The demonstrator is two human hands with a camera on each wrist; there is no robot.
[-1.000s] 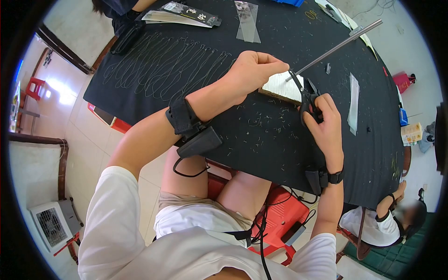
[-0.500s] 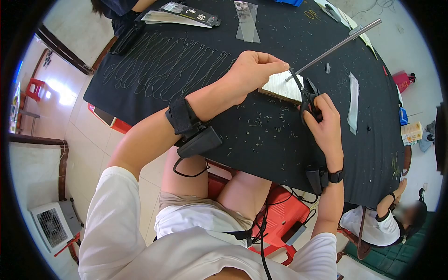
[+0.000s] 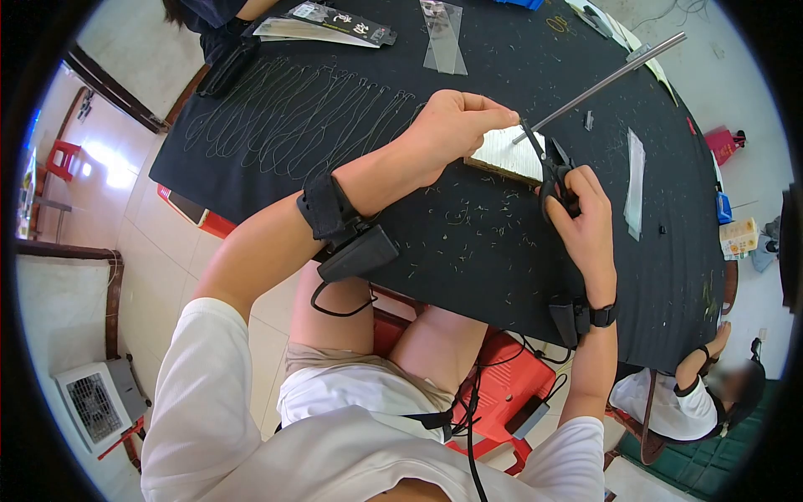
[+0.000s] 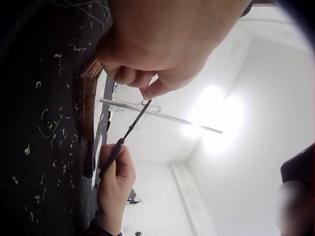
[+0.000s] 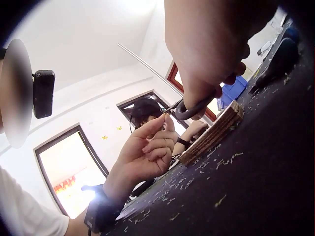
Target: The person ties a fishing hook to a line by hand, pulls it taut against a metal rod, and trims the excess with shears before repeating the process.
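Observation:
Thumb and forefinger of my left hand [image 3: 458,130] pinch a thin cord [image 4: 158,105], most of it hidden by the fingers; a fine loop shows beside them in the left wrist view. My right hand [image 3: 587,230] grips black-handled scissors [image 3: 549,167], thumb through one handle loop. The blade tips point up at the left fingertips, right where the cord is pinched. Below both hands lies a block with a white top and brown layered sides [image 5: 214,132]. A thin metal rod [image 3: 602,88] rises from it, passing behind the scissors in the left wrist view.
Many looped dark cords [image 3: 293,117] lie in a row on the black tablecloth [image 3: 477,276]. Pale clippings are scattered near the block. Clear plastic sleeves [image 3: 635,184] and a black-and-white package [image 3: 343,27] lie farther off. Other people sit at the table's edges.
The scissor blades have shifted very slightly at the left fingertips. Both hands otherwise stay in nearly the same place.

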